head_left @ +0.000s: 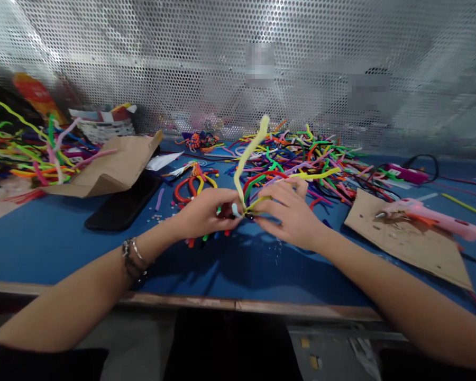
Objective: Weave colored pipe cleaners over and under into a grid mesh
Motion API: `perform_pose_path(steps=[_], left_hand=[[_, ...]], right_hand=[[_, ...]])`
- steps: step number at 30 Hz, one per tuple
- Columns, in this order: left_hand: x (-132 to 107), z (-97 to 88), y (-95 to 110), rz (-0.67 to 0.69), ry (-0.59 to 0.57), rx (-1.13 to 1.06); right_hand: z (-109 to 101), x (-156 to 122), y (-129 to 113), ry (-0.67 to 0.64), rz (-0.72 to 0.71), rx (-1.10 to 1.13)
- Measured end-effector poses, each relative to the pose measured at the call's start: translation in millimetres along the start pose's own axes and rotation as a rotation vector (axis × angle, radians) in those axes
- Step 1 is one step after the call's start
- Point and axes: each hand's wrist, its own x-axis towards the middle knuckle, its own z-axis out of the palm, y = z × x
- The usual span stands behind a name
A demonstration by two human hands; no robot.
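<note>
My left hand [205, 212] and my right hand [289, 210] meet over the blue table [63, 248], both pinched on a small bundle of pipe cleaners [244, 210]. A long pale yellow pipe cleaner [250, 149] rises from that pinch and curls upward. Red and green ends poke out below my left hand's fingers. A beaded bracelet sits on my left wrist.
A big heap of coloured pipe cleaners [301, 153] lies behind my hands, another heap [19, 148] at far left. A brown paper bag [111, 166] and black phone [122, 203] lie left. A pink glue gun [432, 216] rests on cardboard [412, 243] at right. Perforated metal wall behind.
</note>
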Motion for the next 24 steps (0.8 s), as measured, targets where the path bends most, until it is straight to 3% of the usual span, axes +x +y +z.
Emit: perform_pose_path(steps=[3, 8, 12, 19, 24], left_hand=[[1.4, 0.3, 4.6, -0.129, -0.023, -0.226], [2.4, 1.1, 11.0, -0.213, -0.076, -0.475], [3.1, 1.8, 9.9, -0.271, -0.084, -0.554], [5.2, -0.8, 9.1, -0.322, -0.1, -0.622], [4.7, -4.1, 7.3, -0.354, -0.16, -0.593]], right_hand=[[1.9, -1.3, -3.9, 0.082, 0.007, -0.104], [0.3, -0.9, -9.2, 0.119, -0.011, -0.124], [-2.2, 1.0, -10.3, 0.137, 0.031, -0.049], [-5.9, 5.7, -14.8, 0.047, 0.22, 0.199], [-8.6, 6.3, -5.9, -0.054, 0.175, 0.309]])
